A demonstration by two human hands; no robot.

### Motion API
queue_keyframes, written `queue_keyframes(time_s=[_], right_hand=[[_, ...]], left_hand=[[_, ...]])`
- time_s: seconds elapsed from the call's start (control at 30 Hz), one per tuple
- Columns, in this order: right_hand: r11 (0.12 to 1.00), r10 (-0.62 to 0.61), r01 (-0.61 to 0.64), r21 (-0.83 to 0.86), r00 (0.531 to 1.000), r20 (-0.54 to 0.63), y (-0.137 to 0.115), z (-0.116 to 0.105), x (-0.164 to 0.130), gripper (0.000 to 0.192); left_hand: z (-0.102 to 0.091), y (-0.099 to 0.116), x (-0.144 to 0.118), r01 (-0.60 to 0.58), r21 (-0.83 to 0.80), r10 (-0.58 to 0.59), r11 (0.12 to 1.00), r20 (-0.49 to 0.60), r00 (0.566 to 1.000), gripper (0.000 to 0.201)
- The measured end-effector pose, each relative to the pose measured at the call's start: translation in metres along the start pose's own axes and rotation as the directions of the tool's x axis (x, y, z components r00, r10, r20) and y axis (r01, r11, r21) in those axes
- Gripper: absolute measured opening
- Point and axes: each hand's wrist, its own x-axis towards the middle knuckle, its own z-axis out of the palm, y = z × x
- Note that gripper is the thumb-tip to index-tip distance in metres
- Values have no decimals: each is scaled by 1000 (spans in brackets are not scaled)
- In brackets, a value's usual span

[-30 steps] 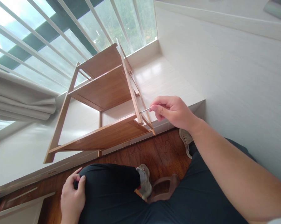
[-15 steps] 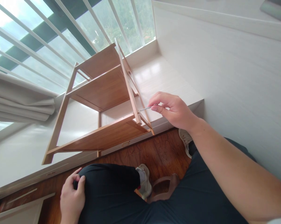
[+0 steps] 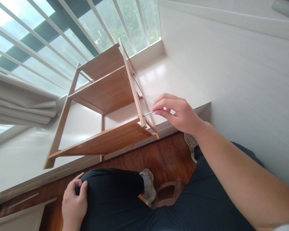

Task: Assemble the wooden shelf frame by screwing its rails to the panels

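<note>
Just left of the right hand (image 3: pixel 180 114), a thin metal key (image 3: pixel 149 113) runs from its pinching fingers (image 3: pixel 160 111) into the front upright of the wooden shelf rack (image 3: pixel 106 96); the fingers are closed on the key. The rack stands on the white sill (image 3: pixel 168 80). Below, the left hand (image 3: pixel 73 203) rests curled on the dark trouser knee (image 3: pixel 111 189), holding nothing visible, above the wooden floor (image 3: pixel 166 154).
</note>
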Motion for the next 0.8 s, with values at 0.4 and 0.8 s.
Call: queue_keyframes(time_s=[0.4,0.8], right_hand=[[937,303,-308,166,951,58,-4,1,-1,38],[891,368,-357,281,930,14,-4,2,-3,38]], left_hand=[[-1,3,-1,-5,-1,5,1000,-5,1000,35],[-2,3,-1,12,1,-12,1000,6,1000,35]])
